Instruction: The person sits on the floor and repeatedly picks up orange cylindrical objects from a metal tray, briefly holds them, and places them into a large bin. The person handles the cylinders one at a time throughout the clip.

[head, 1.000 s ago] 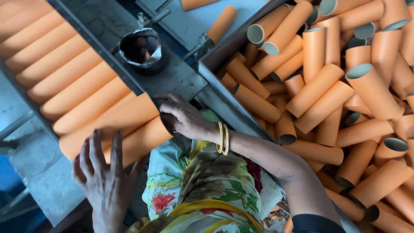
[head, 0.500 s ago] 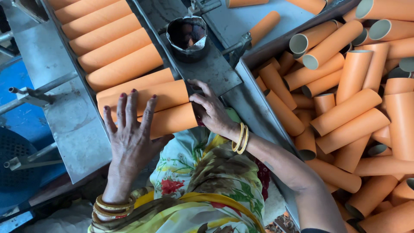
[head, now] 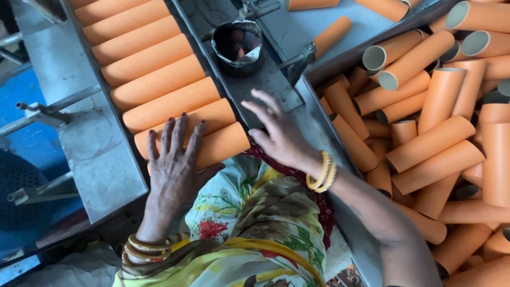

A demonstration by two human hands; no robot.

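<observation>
Several orange cardboard tubes (head: 159, 85) lie side by side in a row on a grey metal tray (head: 90, 149). My left hand (head: 175, 165) lies flat, fingers spread, on the nearest tube (head: 223, 143) at the tray's near end. My right hand (head: 279, 135) hovers open just right of that tube's end, over the grey metal rail (head: 255, 87), holding nothing. Gold bangles sit on both wrists.
A big heap of loose orange tubes (head: 435, 133) fills a bin on the right. A small dark metal cup (head: 236, 45) stands on the rail. A blue frame with metal rods (head: 37, 114) is at the left. Flowered cloth (head: 255, 218) covers my lap.
My right hand has lifted off the end of the nearest tube and opened, shifting right. My left hand stays pressed on the tubes. The view has shifted.
</observation>
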